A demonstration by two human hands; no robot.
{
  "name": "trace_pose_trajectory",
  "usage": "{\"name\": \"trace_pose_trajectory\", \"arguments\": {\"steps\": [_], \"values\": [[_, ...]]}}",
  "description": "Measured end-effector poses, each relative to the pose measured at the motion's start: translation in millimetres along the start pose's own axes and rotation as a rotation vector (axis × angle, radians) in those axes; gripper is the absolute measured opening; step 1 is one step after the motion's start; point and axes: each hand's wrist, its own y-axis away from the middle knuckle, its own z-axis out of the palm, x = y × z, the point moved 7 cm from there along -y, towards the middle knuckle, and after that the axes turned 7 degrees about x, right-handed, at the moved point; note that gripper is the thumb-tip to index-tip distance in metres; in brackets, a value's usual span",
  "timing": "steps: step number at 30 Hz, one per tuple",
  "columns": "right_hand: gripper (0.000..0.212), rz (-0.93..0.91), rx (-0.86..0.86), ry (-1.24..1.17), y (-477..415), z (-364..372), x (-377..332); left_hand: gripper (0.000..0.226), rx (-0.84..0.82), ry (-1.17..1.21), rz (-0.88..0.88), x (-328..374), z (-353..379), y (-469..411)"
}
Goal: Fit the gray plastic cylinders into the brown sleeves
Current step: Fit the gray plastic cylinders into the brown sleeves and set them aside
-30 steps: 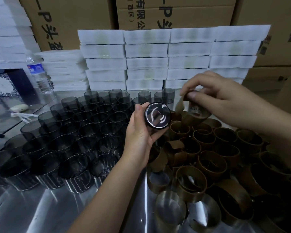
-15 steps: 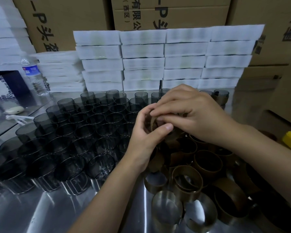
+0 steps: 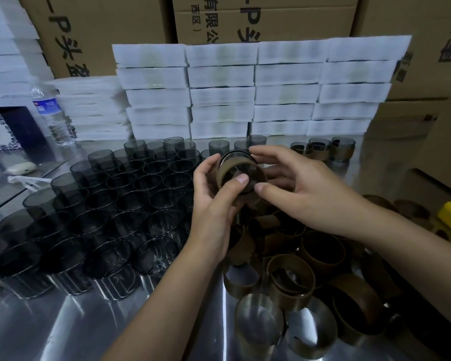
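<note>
Sleeved cylinder (image 3: 238, 169) gripped: left hand (image 3: 214, 201), right hand (image 3: 305, 188).

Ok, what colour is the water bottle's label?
The water bottle label is blue; head view shows it best.

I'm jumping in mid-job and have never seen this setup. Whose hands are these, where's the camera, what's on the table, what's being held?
No machine here: a person works with bare hands. The single picture comes from a camera worn on their head, looking forward and down. The left hand and right hand together grip one gray cylinder with a brown sleeve around it. On the steel table, bare gray cylinders stand in rows to the left. Loose brown sleeves lie heaped to the right, and a few sleeved cylinders stand at the back. White stacks and cardboard boxes rise behind.
</note>
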Motion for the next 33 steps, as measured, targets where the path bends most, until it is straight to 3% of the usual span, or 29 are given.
{"name": "trace_pose_trajectory", "arguments": {"steps": [6,16,21,27,33], "values": [[0.036,-0.043,0.053,0.021,-2,-7,-1,0.073,-0.043,-0.065,0.058,5,4,3],[0.029,-0.039,0.045,0.017,-7,-10,1,0.033,0.003,-0.094,0.138,11,-2,-1],[0.02,0.003,0.036,-0.057,-10,-10,4,0.031,-0.029,0.034,-0.006,1,0,-1],[0.063,0.14,-0.001,-0.118,-10,-5,19,0.063,-0.21,0.169,-0.112,0,13,3],[0.053,0.123,0.048,-0.143,-7,-2,16,0.057,-0.176,0.132,-0.135,-3,13,3]]}}
